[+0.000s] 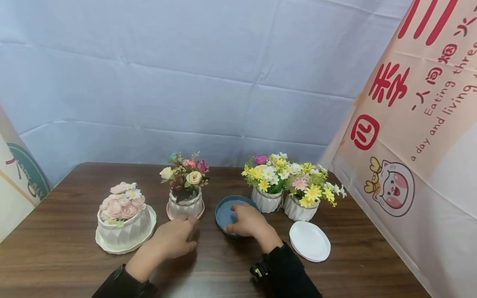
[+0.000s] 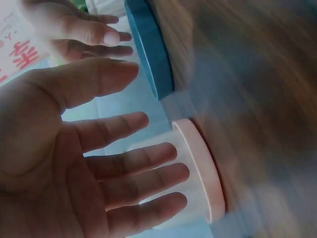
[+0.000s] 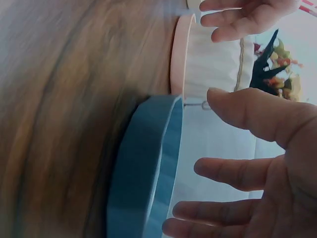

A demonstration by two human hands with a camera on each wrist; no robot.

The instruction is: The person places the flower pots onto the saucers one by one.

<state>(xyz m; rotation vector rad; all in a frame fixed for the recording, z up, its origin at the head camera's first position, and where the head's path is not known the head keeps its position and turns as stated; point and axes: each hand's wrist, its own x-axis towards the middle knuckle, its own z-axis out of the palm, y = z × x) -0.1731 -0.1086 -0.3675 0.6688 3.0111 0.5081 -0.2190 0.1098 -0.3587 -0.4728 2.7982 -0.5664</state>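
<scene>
Towards the left edge of the dark wooden desk point(image 1: 56, 248) stands a white faceted pot of pale pink roses point(image 1: 123, 217) on a white saucer. Next comes a white ribbed pot of cream and purple flowers point(image 1: 185, 192) seated on a round pink saucer point(image 1: 185, 216), nearer the desk's back edge. The person's left hand point(image 1: 175, 238) hovers just in front of that pot, fingers spread and relaxed, palm turned to it; the left wrist view shows the fingers point(image 2: 133, 171) close to the pot's white wall but I cannot tell whether they touch. To its right lies a round blue plastic saucer point(image 1: 225, 211) flat on the desk. The right hand point(image 1: 247, 221) rests over the near rim of this blue saucer, fingers loosely spread and holding nothing. Behind and to the right, two white ribbed pots of yellow and white daisies point(image 1: 287, 186) stand touching each other. In front of them, near the desk's right edge, lies a round white saucer point(image 1: 310, 241).
</scene>
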